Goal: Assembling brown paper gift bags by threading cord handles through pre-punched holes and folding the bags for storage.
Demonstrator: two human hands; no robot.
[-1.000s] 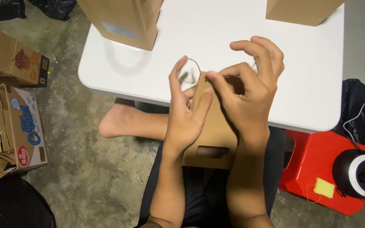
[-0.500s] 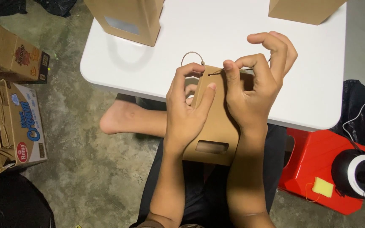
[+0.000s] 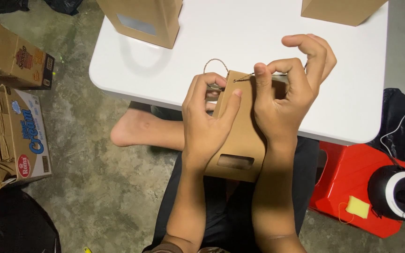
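From the head camera, looking straight down, a brown paper bag [image 3: 240, 140] lies flat and slanted across the person's lap, its top edge resting against the near edge of the white desk [image 3: 165, 70]. The bag is plain kraft brown with a small rectangular window cut near its lower end, and a thin twisted paper cord [image 3: 215, 63] loops up from its top edge onto the desk as a handle. The left hand [image 3: 207, 126] grips the bag's left side, thumb laid across the front face and fingers curled around the top corner by the cord. The right hand [image 3: 287, 98] pinches the cord's other end at the top edge between thumb and forefinger, the remaining fingers lifted and curled above the desk. Two more brown bags stand upright at the far side of the desk: one with a window [image 3: 141, 21] at left, another [image 3: 343, 9] at right. Cardboard cartons [image 3: 10, 131] sit on the concrete floor to the left, and a red stool [image 3: 352, 187] stands to the right.
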